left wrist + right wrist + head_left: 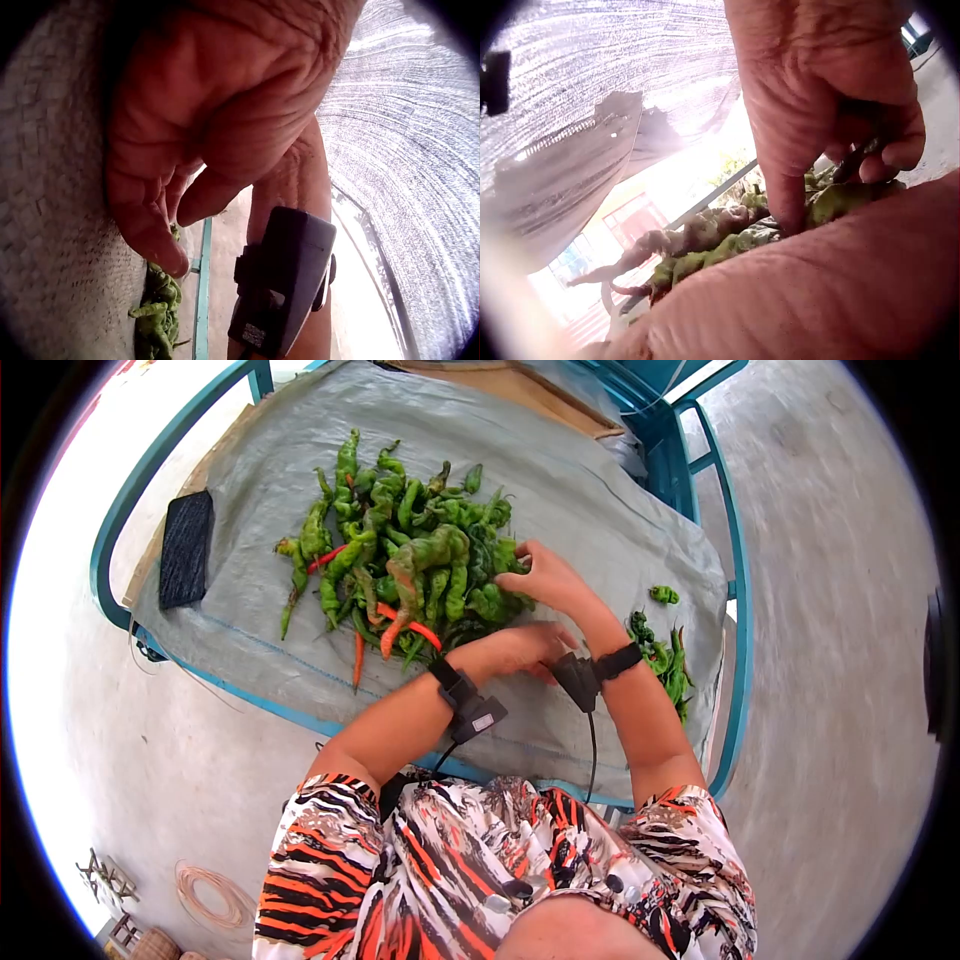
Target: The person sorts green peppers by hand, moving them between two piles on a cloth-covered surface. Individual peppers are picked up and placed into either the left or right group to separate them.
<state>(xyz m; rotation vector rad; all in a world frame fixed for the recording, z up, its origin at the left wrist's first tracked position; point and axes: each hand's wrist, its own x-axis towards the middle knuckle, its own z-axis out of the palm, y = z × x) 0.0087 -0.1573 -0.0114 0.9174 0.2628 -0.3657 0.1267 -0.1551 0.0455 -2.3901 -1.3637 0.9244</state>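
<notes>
A heap of wrinkled green peppers (430,560), with a few red and orange ones, lies on a grey woven sheet (610,530). At the heap's right edge, my right hand (553,578) reaches in with thumb and fingers bent. Its curled fingers hold a dark green pepper (853,160) in the right wrist view, partly hidden by the hand. My left hand (535,647) hovers close over the sheet, below the right hand and crossing in front of its wrist. In the left wrist view its fingers (146,232) hang loosely curled around nothing.
A smaller group of green peppers (660,660) lies by the right edge, with a single pepper (664,595) above it. A flat black object (187,550) rests at the left. Blue metal rails (740,660) border the sheet. A coiled hose (215,895) is on the floor.
</notes>
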